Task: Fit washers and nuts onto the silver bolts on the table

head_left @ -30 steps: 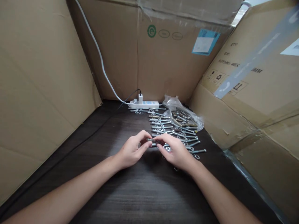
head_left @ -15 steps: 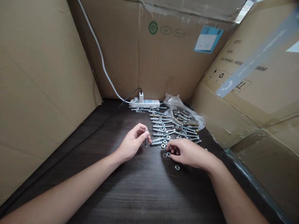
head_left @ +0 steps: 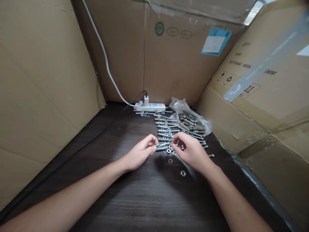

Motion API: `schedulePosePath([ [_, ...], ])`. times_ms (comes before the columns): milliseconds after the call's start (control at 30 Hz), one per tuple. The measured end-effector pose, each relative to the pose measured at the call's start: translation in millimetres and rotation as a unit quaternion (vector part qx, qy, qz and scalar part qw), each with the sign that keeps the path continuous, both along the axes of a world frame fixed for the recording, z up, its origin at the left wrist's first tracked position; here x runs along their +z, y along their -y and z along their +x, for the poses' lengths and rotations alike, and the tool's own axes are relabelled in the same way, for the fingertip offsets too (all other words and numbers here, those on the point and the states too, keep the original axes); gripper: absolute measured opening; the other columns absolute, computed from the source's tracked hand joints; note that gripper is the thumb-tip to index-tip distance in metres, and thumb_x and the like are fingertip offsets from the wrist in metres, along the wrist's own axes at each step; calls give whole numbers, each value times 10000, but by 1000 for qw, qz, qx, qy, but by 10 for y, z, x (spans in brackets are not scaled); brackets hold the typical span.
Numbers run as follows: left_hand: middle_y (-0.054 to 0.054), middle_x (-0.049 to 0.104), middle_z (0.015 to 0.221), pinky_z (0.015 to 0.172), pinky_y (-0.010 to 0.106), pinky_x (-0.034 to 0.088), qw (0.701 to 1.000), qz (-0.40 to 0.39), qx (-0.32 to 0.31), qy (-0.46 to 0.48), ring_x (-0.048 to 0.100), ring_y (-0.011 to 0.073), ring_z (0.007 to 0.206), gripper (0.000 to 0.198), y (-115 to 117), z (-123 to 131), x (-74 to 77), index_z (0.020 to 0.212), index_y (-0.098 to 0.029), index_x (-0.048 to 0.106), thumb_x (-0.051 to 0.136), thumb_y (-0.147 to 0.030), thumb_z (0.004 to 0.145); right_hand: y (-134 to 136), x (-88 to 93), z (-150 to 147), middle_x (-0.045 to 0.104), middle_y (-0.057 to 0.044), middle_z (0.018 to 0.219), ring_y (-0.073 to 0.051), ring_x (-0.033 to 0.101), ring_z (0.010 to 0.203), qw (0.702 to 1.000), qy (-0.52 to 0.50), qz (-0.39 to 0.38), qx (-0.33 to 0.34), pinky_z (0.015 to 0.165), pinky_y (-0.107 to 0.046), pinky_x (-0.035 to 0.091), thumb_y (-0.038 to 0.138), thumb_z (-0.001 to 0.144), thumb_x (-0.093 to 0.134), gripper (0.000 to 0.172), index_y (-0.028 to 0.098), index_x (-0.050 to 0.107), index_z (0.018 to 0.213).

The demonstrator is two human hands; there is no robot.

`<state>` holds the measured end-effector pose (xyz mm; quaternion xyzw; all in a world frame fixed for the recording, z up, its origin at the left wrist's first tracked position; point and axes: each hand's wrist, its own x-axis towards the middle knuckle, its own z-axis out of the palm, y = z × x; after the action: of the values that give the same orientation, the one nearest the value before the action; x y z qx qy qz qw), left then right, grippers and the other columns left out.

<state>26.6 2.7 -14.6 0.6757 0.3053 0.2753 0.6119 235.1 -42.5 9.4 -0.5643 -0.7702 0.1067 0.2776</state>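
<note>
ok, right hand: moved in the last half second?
Yes. The right hand has moved forward, toward the white power strip; its fingertips were beside the loose ring and are now beyond it.

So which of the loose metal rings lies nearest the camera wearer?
The thick, nut-like ring on the near side of the right hand, alone on the tabletop; the thin ring is farther off, the washers by the bolts farther still.
</note>
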Motion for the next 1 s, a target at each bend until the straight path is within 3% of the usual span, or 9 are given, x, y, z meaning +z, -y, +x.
schedulePosePath([
  [133,-48,406,686,527,202,311,1000,12,-10,-16,359,88,579,42,31,14,-17,861,-191,432,452,-222,841,8,-29,-88,620,-24,821,-130,556,658,996,-46,62,45,619,-246,436,177,842,491,109,208,591,872],
  [400,-45,414,706,594,216,350,999,27,-31,-10,379,100,636,48,83,40,9,846,-184,450,454,-169,801,41,-109,-177,661,-31,884,-131,611,718,990,-70,79,91,616,-229,479,149,845,503,207,224,660,955],
  [533,-27,457,768,628,222,360,999,46,-14,13,408,108,694,53,82,30,-2,877,-180,467,459,-185,824,37,-127,-177,682,-33,945,-140,642,810,988,-70,80,108,725,-249,514,147,869,489,261,239,664,1039],
  [800,-22,456,735,551,209,337,999,29,23,38,384,92,610,104,70,31,-33,904,-174,467,480,-262,851,50,-129,-197,671,-53,1061,-165,638,939,988,-49,76,123,826,-295,521,179,901,446,370,253,564,1244],
  [1000,-48,419,666,507,197,291,997,-9,19,68,346,85,562,138,71,14,-24,964,-194,452,468,-277,855,46,-124,-195,661,-50,1088,-150,629,958,988,-55,63,133,840,-282,504,164,912,407,384,238,528,1269],
])
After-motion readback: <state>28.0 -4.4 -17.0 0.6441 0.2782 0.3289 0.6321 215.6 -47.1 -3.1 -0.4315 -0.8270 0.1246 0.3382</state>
